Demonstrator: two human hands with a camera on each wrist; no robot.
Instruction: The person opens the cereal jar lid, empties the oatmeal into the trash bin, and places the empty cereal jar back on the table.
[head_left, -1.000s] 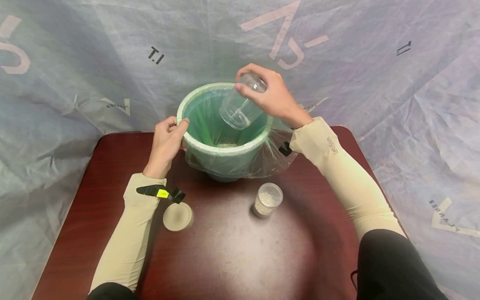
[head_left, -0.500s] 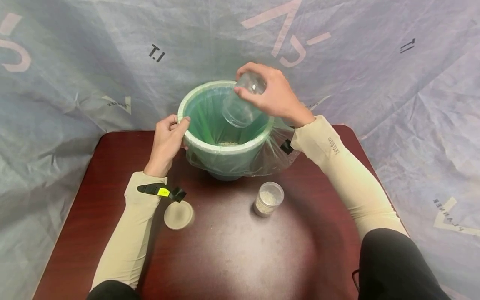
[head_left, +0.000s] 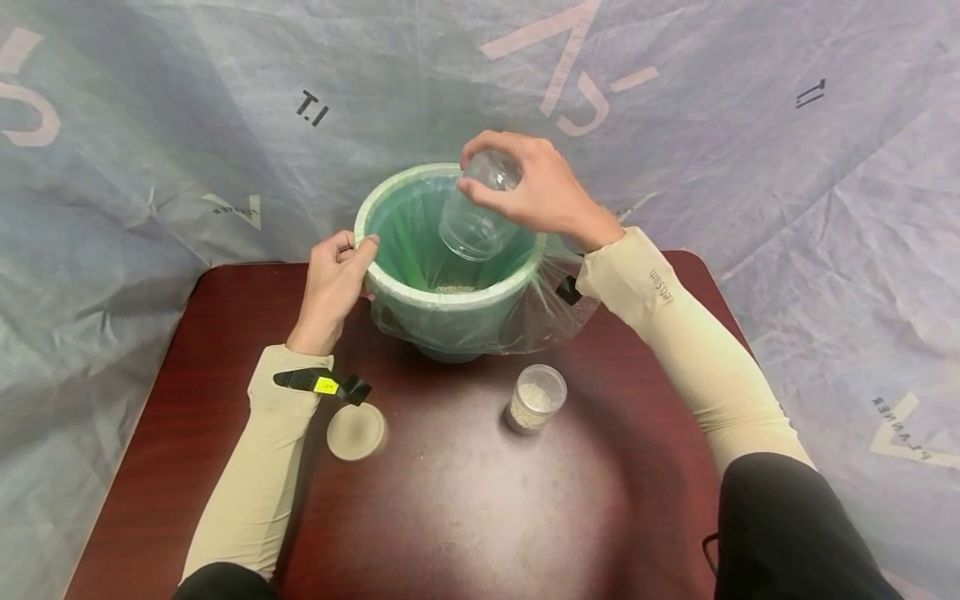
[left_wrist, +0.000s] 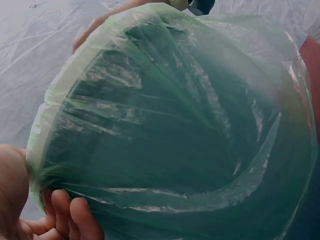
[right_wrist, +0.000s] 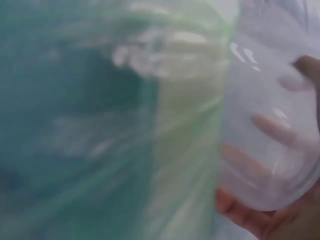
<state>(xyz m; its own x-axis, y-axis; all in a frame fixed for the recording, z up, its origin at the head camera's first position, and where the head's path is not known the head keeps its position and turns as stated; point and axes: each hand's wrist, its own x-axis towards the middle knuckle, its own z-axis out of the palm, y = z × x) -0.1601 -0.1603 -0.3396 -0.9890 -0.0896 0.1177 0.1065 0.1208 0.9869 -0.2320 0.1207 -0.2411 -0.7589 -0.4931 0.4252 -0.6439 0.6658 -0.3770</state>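
Note:
My right hand (head_left: 543, 187) grips a clear plastic jar (head_left: 480, 221), tipped mouth-down over the trash can (head_left: 450, 304). In the right wrist view the jar (right_wrist: 270, 115) looks see-through, with fingers curled around it. A thin green bag lines the can and folds over its pale rim. Some pale grains (head_left: 456, 289) lie at the bottom of the liner. My left hand (head_left: 333, 287) pinches the can's left rim, thumb on top and fingers beneath; the left wrist view shows those fingers (left_wrist: 82, 220) against the bag (left_wrist: 175, 125).
On the dark red table (head_left: 465, 517) stands a second clear jar (head_left: 536, 400), partly filled with pale grains. A round beige lid (head_left: 357, 432) lies near my left forearm. Grey printed sheeting (head_left: 420, 75) hangs close behind and at both sides.
The right hand and its tipped jar have shifted slightly, ending a little further left. No grains show inside the jar now. The left hand keeps its place on the rim.

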